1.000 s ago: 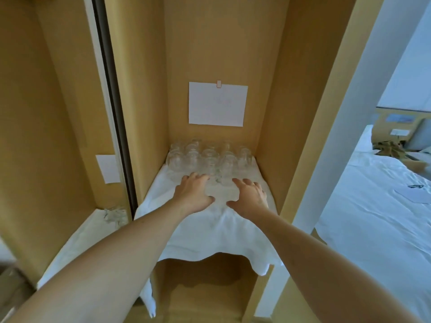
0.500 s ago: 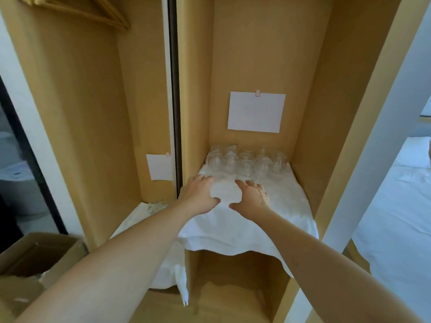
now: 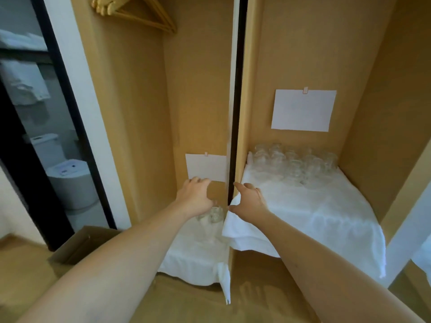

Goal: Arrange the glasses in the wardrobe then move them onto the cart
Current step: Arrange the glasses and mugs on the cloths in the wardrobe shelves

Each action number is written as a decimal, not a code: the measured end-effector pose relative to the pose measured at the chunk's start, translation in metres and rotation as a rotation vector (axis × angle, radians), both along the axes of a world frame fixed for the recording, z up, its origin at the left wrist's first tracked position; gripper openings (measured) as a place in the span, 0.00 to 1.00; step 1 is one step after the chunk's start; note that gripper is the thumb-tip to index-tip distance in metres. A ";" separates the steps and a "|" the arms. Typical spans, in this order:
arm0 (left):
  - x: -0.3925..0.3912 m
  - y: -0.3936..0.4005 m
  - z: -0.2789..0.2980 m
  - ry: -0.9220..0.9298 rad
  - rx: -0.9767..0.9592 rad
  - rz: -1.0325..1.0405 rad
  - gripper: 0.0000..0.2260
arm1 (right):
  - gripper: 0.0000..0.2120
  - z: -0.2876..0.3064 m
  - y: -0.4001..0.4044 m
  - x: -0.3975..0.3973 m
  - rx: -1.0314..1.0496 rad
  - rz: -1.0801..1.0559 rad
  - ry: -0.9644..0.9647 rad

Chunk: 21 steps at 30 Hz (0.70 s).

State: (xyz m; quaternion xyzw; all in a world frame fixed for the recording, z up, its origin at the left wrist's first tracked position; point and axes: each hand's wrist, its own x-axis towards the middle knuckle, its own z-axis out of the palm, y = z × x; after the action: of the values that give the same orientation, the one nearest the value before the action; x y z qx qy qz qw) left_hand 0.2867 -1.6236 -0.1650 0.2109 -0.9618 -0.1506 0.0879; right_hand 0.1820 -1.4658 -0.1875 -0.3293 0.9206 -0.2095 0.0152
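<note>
Both hands reach forward into a light wooden wardrobe, split by a dark vertical divider into 2 compartments. The left hand hovers in the left compartment with its fingers spread and relaxed, gripping nothing, directly above a few clear glasses standing on a white cloth that covers the low shelf there. The right hand is loose and unclenched too, holding nothing, in front of the divider at the front left corner of the higher right shelf, over the hanging edge of its white cloth. A cluster of clear glasses stands at the back of that right shelf, well apart from the hand. A white sheet of paper is taped to the back wall above them, and a smaller sheet hangs in the left compartment. Wooden hangers hang at upper left. A cardboard box sits on the floor at left.
</note>
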 end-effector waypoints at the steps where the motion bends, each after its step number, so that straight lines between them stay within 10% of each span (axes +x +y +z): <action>1: 0.006 -0.010 -0.002 -0.010 0.003 -0.003 0.33 | 0.37 -0.003 -0.008 0.007 0.000 0.003 -0.015; 21: 0.055 -0.163 -0.089 -0.158 0.199 0.066 0.34 | 0.41 -0.091 -0.153 0.052 0.184 -0.021 -0.187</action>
State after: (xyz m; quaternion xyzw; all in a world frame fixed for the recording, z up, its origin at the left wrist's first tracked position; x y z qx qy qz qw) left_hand 0.3416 -1.7862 -0.2543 0.2611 -0.9387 -0.2251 -0.0046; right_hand 0.2340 -1.6192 -0.2788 -0.2959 0.9339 -0.1540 0.1288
